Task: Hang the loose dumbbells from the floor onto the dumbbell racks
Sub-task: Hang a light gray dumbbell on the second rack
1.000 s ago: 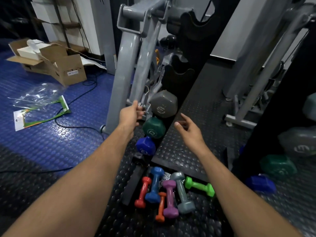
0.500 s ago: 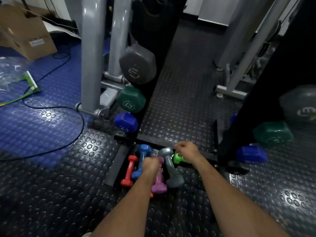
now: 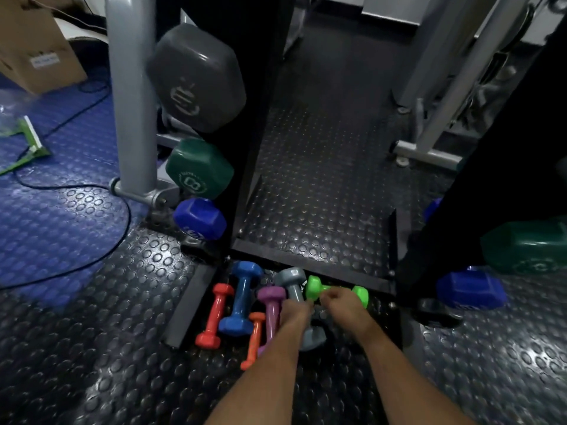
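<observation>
- Reaching both hands down to loose dumbbells lying on the studded floor below the rack.
- We are curling our left hand around the grey dumbbell.
- We are clamping our right hand on the green dumbbell.
- Red dumbbell, blue dumbbell, orange dumbbell and purple dumbbell are lying just left.

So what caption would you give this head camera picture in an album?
Left hand on the grey dumbbell, right hand on the green dumbbell, among loose dumbbells on the floor.
</observation>
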Available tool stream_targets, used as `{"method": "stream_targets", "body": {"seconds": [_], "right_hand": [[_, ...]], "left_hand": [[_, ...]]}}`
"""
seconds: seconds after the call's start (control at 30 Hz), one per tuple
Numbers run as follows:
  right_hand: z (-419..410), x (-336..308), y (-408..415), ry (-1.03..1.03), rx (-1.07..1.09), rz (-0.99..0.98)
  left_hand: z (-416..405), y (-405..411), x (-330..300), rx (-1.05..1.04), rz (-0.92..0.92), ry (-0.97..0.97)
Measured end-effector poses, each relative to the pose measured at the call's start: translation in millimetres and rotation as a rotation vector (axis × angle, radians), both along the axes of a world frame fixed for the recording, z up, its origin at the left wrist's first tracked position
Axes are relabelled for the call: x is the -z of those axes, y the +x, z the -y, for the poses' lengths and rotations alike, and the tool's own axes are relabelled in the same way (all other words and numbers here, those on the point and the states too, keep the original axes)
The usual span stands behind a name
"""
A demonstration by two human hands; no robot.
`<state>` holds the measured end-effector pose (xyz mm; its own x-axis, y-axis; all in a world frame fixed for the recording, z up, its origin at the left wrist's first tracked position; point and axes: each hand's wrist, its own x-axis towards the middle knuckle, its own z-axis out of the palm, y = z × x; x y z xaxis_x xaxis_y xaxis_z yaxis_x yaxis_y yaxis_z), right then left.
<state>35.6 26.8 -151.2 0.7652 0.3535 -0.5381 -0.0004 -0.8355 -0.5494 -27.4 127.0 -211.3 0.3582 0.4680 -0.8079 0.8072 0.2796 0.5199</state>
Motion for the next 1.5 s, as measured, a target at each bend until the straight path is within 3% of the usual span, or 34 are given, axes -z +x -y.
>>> {"method": "stream_targets", "body": {"seconds": [0.13,0.4,0.5,0.67,0.83,0.93,1.0,1.1,1.27,1.5], "right_hand": [[-0.7,-2.8,12.1,0.138,0.113,-0.010],[-7.5,-6.1,19.0,0.188,0.121,-0.032],[-10.3,-11.8,25.4,0.249,0.145,-0.013],[-25.2,-30.4,37.8,0.376,0.099,-0.080],[-33.4,-41.8,49.7,0.151,-0.035,0.026],[-30.1,-40.1,49.7,0.169,0.028,0.094],[-30.2,-36.6,51.8,0.186,0.110,0.122],[-25.8,-42.8,55.6,0.196,0.256,0.146],[-17.9,-66.7,60.1,0.246,0.411,0.129],[-28.3,-112.6,24.4,0.484,0.467,-0.117]], "left_hand": [[6.6,-4.1,-7.9,-0.060,0.001,0.040],[9.7,16.2,33.1,-0.382,0.206,-0.144],[2.2,-0.1,-21.2,-0.339,0.254,-0.163],[-21.8,-13.7,-56.7,-0.045,0.370,-0.226],[-37.9,-12.6,-67.3,0.291,0.423,-0.154],[-42.6,-10.4,-72.5,0.384,0.443,-0.092],[-47.8,-8.8,-72.0,0.400,0.458,-0.019],[-63.4,-18.9,-72.0,0.266,0.439,0.091],[-78.9,-33.8,-105.2,0.135,0.484,-0.160],[-114.4,-44.2,-193.2,0.309,0.493,0.056]]}}
